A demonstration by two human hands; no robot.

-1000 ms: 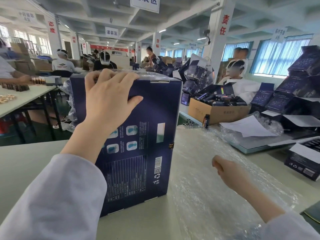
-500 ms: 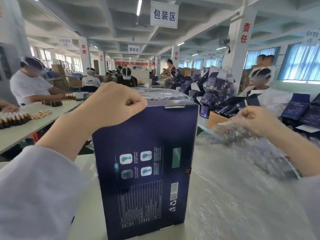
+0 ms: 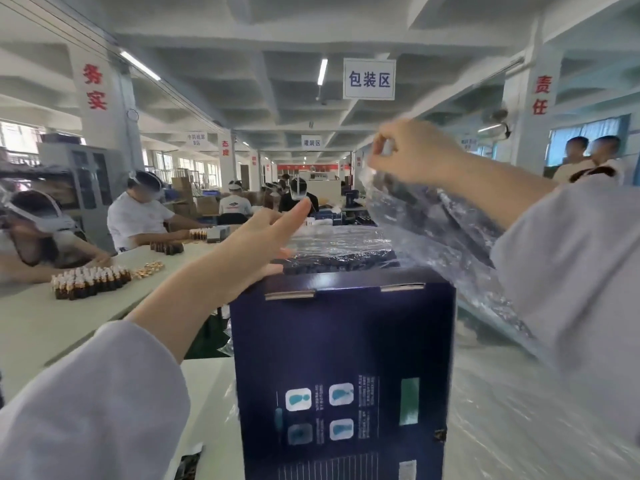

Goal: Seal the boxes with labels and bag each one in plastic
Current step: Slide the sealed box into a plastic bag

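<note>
A tall dark blue box (image 3: 343,368) stands upright on the table right in front of me, its printed face toward me. My left hand (image 3: 263,244) rests with straight fingers on the box's top left corner. My right hand (image 3: 412,150) is raised above and to the right of the box and pinches the edge of a clear plastic bag (image 3: 433,233). The bag hangs down from that hand behind the box's top right corner. More clear plastic (image 3: 519,417) lies spread on the table to the right of the box.
A long pale table (image 3: 31,323) on the left carries rows of small brown bottles (image 3: 90,280), with seated workers behind it. More workers sit farther back, and two people stand at the far right by the window. A dark packet (image 3: 187,462) lies near my left sleeve.
My right hand rose from beside the box to above it, lifting the plastic bag. My left hand went from a fist on the box top to straight fingers. The view tilted upward.
</note>
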